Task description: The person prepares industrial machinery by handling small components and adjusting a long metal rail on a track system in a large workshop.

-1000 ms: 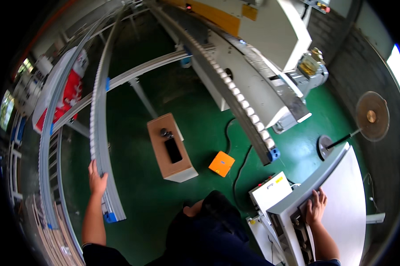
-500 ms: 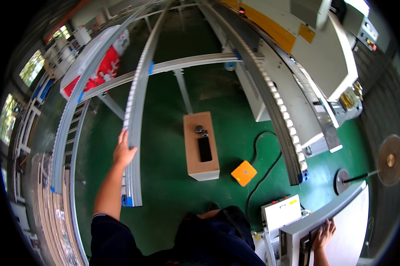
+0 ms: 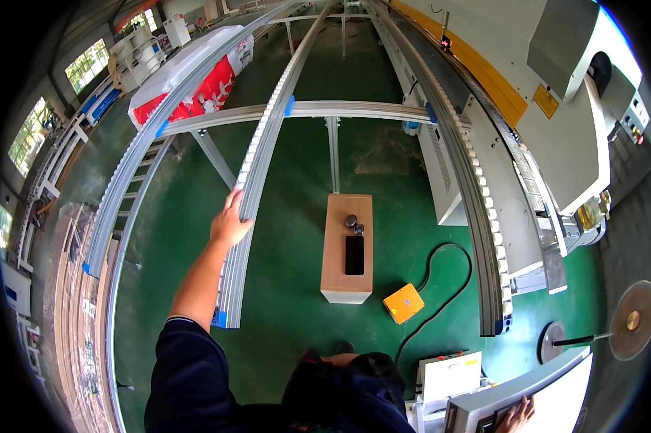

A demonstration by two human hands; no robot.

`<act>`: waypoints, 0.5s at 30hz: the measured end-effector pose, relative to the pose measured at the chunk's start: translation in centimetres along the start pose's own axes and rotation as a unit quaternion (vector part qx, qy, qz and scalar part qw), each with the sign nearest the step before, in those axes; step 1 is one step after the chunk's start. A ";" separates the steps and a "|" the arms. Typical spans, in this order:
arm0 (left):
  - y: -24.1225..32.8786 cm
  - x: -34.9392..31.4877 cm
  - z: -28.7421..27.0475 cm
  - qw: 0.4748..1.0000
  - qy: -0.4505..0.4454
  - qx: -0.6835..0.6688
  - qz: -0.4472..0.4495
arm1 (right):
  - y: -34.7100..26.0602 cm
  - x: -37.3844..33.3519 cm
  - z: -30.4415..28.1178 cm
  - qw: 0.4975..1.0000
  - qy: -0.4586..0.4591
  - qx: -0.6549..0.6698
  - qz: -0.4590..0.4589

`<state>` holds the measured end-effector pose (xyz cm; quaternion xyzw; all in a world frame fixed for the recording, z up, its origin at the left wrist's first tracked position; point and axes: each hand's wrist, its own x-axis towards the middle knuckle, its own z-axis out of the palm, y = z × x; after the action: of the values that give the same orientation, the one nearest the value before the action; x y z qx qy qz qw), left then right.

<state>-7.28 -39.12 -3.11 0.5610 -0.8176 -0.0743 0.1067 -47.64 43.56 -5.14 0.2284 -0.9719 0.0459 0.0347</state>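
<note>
My left hand [image 3: 230,225] lies on a long metal rail [image 3: 257,187] lined with small white rollers. Its fingers stretch along the rollers and the thumb stands apart, so the hand looks open. At the lower right, my right hand [image 3: 516,416] rests with extended fingers on a grey-and-white curved panel [image 3: 549,390]; part of that hand is cut off by the lower edge. Between the rails stands a brown-topped box [image 3: 337,267], bearing a black phone [image 3: 354,255] and a small dark round item [image 3: 350,220].
Another roller rail [image 3: 477,209] runs along a large white machine [image 3: 556,144] on the right. A crossbar [image 3: 361,109] joins the rails. An orange box-shaped device [image 3: 403,303] with a black cable [image 3: 441,314] sits on the green floor. Long wrapped boards [image 3: 73,303] stand at the left.
The view has shifted, so the rails and box appear farther right. My left hand stays on the roller rail, and my right hand stays on the panel, lower in the picture.
</note>
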 end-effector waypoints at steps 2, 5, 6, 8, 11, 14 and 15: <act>-0.2 0.2 0.2 1.000 -0.002 0.002 -0.007 | 0.4 -0.2 0.7 1.000 0.010 0.019 -0.008; 0.0 0.1 -0.4 1.000 0.000 0.005 -0.005 | 3.0 0.2 2.6 0.999 0.023 0.016 -0.034; -0.2 0.2 -0.3 1.000 0.000 0.000 -0.009 | 2.1 0.1 2.2 0.999 0.036 0.024 -0.022; -0.5 0.4 -0.1 1.000 0.000 -0.011 -0.008 | 1.6 0.3 1.4 0.999 0.029 0.006 -0.020; -0.2 0.2 -0.2 1.000 -0.005 -0.014 -0.008 | 2.3 0.2 1.3 1.000 0.021 -0.017 -0.008; -0.1 -0.1 -0.3 1.000 -0.005 -0.017 -0.007 | 2.4 0.2 1.1 1.000 0.002 -0.019 0.018; 0.1 -0.2 -0.4 1.000 -0.009 -0.016 -0.011 | 2.5 0.3 1.1 1.000 0.016 -0.008 -0.005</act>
<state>-7.19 -38.88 -2.76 0.5675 -0.8109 -0.0932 0.1078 -49.08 45.54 -6.40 0.2318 -0.9704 0.0420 0.0526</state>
